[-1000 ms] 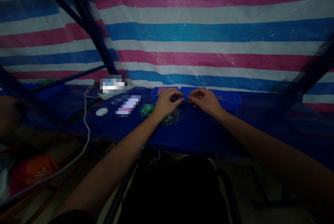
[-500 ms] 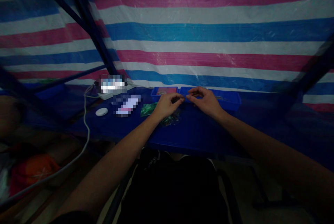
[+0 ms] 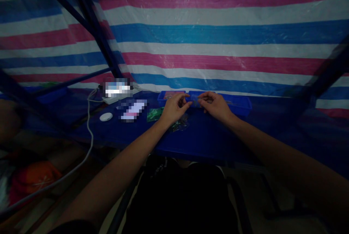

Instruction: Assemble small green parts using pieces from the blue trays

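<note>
My left hand [image 3: 174, 107] and my right hand [image 3: 215, 105] meet over the dark blue table [image 3: 207, 136], fingertips almost touching. Both pinch a small bluish piece [image 3: 194, 99] held between them; the dim light hides what it is. Just behind the hands stand shallow blue trays [image 3: 240, 104], one with a reddish inside [image 3: 170, 94]. Under my left wrist lie small clear bags with green bits [image 3: 178, 124], and a green packet [image 3: 154, 114] lies to their left.
A white power strip [image 3: 117, 97] with a white cable [image 3: 89, 132] sits at the back left, next to a small white round thing [image 3: 106, 117]. A striped tarp [image 3: 218, 45] hangs behind. Dark blue frame poles [image 3: 89, 19] cross on the left. An orange object [image 3: 35, 177] lies on the floor.
The hands have drawn slightly closer together, and a small bluish piece now shows between the fingertips. The arms have hardly moved.
</note>
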Motion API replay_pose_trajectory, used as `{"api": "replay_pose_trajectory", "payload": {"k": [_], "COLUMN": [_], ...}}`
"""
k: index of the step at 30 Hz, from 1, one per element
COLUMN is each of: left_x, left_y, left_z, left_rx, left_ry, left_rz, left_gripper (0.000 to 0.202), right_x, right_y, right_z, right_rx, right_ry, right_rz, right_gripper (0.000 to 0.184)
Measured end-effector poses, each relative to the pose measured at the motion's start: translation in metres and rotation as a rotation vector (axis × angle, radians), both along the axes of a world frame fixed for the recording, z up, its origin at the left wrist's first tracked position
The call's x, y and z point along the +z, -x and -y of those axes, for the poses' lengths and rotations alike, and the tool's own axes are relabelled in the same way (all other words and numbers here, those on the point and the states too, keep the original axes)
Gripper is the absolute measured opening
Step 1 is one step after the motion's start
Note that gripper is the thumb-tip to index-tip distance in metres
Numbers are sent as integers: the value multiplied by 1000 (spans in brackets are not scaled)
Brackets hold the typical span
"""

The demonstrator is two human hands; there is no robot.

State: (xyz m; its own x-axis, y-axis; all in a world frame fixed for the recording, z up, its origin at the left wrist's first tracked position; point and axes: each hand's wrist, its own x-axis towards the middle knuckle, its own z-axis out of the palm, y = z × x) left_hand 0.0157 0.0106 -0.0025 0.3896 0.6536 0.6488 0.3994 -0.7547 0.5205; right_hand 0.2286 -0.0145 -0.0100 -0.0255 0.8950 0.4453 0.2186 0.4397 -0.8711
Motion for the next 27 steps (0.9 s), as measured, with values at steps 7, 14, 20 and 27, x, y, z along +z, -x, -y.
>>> {"api": "replay_pose_trajectory", "payload": {"k": [7,14,20,27], "left_x": [3,0,-2,3], "left_y": [-3,1,0,1], "left_z": [11,3,3,8], "left_rx": [-138,-81,-119,-34], "left_ry": [26,71,113,74], "left_rz": [-85,-51,-40,-55], "left_gripper": [38,24,21,19], "right_x": [2,5,5,11], "right_y": [5,5,-1,-12], "right_z": [7,8,5,1], "right_rx": [143,141,66,-40], "right_ry": [48,20,-72,-195], "right_rz": [-48,-39,61,264], "right_gripper": [23,30,33,20]}}
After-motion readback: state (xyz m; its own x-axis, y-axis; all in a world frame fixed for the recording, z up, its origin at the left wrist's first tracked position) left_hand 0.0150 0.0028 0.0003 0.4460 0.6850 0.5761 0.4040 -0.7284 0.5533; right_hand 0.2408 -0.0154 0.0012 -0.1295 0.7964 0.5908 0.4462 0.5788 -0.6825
